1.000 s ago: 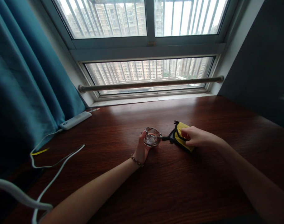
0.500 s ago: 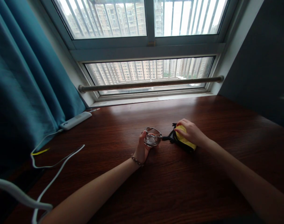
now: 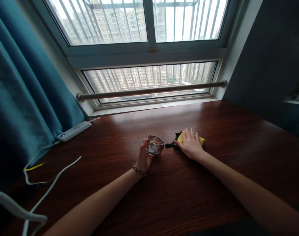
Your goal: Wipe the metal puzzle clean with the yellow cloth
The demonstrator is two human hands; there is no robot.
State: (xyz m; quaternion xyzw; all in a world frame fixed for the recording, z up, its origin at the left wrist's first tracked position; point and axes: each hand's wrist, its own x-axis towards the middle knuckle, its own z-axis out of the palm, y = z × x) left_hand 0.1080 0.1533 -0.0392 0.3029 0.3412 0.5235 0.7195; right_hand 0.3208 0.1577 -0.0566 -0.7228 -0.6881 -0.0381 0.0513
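Note:
My left hand [image 3: 144, 159], with a beaded bracelet at its wrist, is closed around a clear glass bowl [image 3: 154, 146] that has a wavy rim. The thumb is on the bowl's near left side, while the other fingers are mostly hidden behind and under the glass. To the right, my right hand [image 3: 190, 144] lies flat with spread fingers on top of a soft yellow-and-black bundle [image 3: 201, 141]. A dark strap or handle on the bundle points left toward the bowl. I cannot make out what kind of thing the bundle is.
Both hands are over a reddish-brown wooden table [image 3: 129, 209]. A white power strip [image 3: 74, 131] lies at the back left by the blue curtain [image 3: 29, 82]. White cables [image 3: 51, 191] and a yellow strip [image 3: 35, 166] are at the left. Behind stands a window with a rail [image 3: 151, 91].
My right hand has gone from gripping the bundle's upper edge to lying flat on it. The bundle looks flatter, and its strap has come away from the bowl. My left hand still holds the bowl.

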